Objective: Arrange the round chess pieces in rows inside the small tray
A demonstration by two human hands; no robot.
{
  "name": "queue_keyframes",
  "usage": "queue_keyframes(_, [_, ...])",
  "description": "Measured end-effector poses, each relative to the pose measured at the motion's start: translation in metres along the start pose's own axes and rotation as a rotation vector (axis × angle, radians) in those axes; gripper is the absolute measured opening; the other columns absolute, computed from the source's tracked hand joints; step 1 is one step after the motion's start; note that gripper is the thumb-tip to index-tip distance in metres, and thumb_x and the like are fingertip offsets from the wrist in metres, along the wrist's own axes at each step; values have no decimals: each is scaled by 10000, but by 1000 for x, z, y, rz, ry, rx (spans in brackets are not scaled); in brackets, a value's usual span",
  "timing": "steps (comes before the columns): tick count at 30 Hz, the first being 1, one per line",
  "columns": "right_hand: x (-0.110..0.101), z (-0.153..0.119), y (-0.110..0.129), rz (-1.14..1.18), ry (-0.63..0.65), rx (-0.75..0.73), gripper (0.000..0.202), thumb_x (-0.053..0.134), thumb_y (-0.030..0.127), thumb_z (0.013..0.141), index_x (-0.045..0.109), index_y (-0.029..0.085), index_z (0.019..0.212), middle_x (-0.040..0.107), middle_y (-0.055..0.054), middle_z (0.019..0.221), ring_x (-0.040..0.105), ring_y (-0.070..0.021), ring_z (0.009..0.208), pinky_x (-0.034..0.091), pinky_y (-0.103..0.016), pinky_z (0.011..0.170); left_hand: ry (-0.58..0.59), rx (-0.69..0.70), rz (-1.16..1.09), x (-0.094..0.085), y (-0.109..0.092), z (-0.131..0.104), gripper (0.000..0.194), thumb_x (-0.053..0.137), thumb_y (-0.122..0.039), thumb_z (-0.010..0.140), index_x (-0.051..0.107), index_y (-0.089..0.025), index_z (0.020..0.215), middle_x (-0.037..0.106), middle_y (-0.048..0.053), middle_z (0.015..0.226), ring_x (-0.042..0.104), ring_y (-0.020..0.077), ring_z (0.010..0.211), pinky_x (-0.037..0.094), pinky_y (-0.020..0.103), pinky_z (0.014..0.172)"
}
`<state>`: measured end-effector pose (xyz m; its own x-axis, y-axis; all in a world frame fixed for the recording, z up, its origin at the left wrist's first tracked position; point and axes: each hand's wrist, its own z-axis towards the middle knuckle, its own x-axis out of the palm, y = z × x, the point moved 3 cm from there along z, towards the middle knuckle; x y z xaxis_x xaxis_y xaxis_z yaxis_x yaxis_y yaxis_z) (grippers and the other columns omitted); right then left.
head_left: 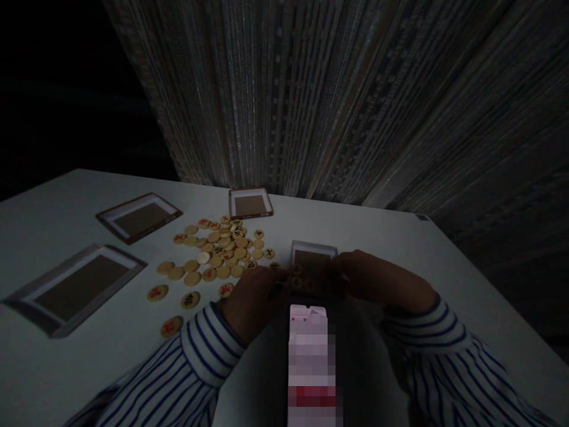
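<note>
My left hand (253, 296) reaches in from the left beside several round wooden xiangqi pieces (297, 283). These lie at the near part of a small open box (315, 245) with a pale rim and a brown inside. At the box's right side is my right hand (377, 279), bent inward with its fingers in deep shadow. The dark hides both sets of fingertips, so I cannot make out a firm grip. Just below the hands a lit phone (309, 350) shows its screen, mostly pixelated.
A loose heap of xiangqi pieces (216, 261), some with red or black characters, spreads left of my hands. Three more shallow boxes stand on the white table (427, 267): one at far left (57, 326), one behind it (128, 238), one at the back (251, 216). A string curtain (284, 107) hangs behind.
</note>
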<state>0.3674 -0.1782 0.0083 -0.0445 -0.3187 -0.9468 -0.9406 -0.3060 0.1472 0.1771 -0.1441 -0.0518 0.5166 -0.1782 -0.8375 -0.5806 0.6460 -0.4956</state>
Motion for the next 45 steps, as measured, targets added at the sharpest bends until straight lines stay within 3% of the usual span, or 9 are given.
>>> queue_keyframes(5, [2,1,1,29,1,-8,262,519,128,794,669,222,987,698,-52,976,647,-168,813,490,-277,690,-10,9,5,1,1,0,255,553,-245,816,647,-188,1046,705,78,920,640,221,860,506,384,763])
queue_keyframes(20, [-2,1,6,-63,77,77,210,514,150,814,683,189,932,707,-70,892,654,-167,756,482,-269,647,9,-16,22,0,1,0,247,552,-245,816,650,-186,1036,698,72,888,632,211,837,493,353,744])
queue_keyframes(29, [2,0,-3,-33,-46,-5,224,506,134,793,671,212,922,695,-44,880,628,-151,730,457,-262,635,-29,-12,6,-2,1,0,261,578,-232,797,651,-175,1042,704,78,910,638,215,841,501,357,758])
queue_keyframes(33, [-4,2,-1,-90,-160,0,208,506,132,801,671,191,913,688,-60,853,614,-170,759,440,-289,679,-78,-32,-32,-10,0,-1,213,581,-202,789,665,-185,984,703,59,863,639,200,808,507,335,736])
queue_keyframes(40, [-10,2,1,-113,-351,2,210,506,129,793,662,189,920,683,-52,844,601,-171,769,412,-288,703,-310,-51,-164,-30,2,-2,138,536,-222,805,665,-175,821,693,40,779,640,172,744,510,304,722])
queue_keyframes(45, [-16,-3,8,-129,-443,14,211,464,168,849,658,181,932,696,-58,873,617,-177,797,412,-290,719,-411,-51,-201,-41,7,-2,162,519,-257,813,661,-179,819,699,37,792,637,168,746,506,297,740])
